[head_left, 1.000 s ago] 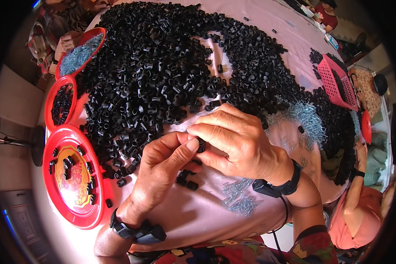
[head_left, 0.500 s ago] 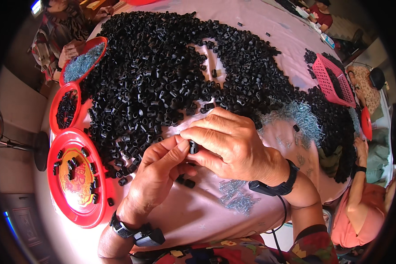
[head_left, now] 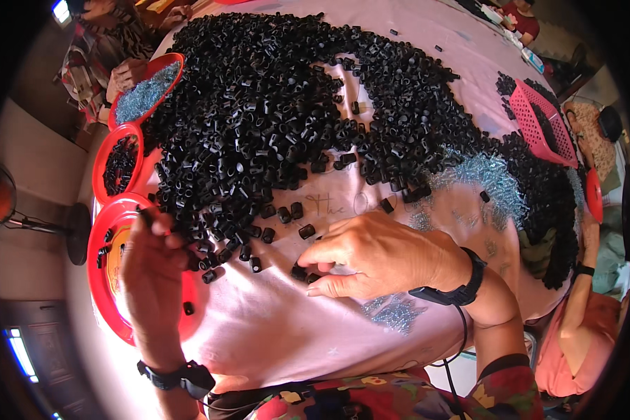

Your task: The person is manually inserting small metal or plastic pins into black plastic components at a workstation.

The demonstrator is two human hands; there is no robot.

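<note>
My left hand point(head_left: 152, 273) is raised over the large red plate point(head_left: 107, 318), smeared by motion. A dark bit shows by its fingertips, but I cannot tell whether the fingers grip it. Low over the pink cloth, my right hand point(head_left: 385, 255) has its thumb and fingers closed about a small black plastic piece point(head_left: 299, 272), another lying right beside it. The pieces look like short hollow barrels. A big heap of them point(head_left: 238, 126) covers the table ahead, with loose ones in front of my right fingers. Several black pieces point(head_left: 103, 255) lie in the plate.
Beyond the plate stand a red dish point(head_left: 96, 168) of dark bits and another red dish point(head_left: 180, 70) of shiny blue-grey bits. More blue-grey bits point(head_left: 493, 185) lie on the right. A pink basket point(head_left: 521, 115) stands farther right. Other people sit around the table; a fan point(head_left: 0, 196) is left.
My hands were together around a black piece and have parted. The left swung left over the red plate; the right came down to pieces on the cloth. The view shifted slightly.
</note>
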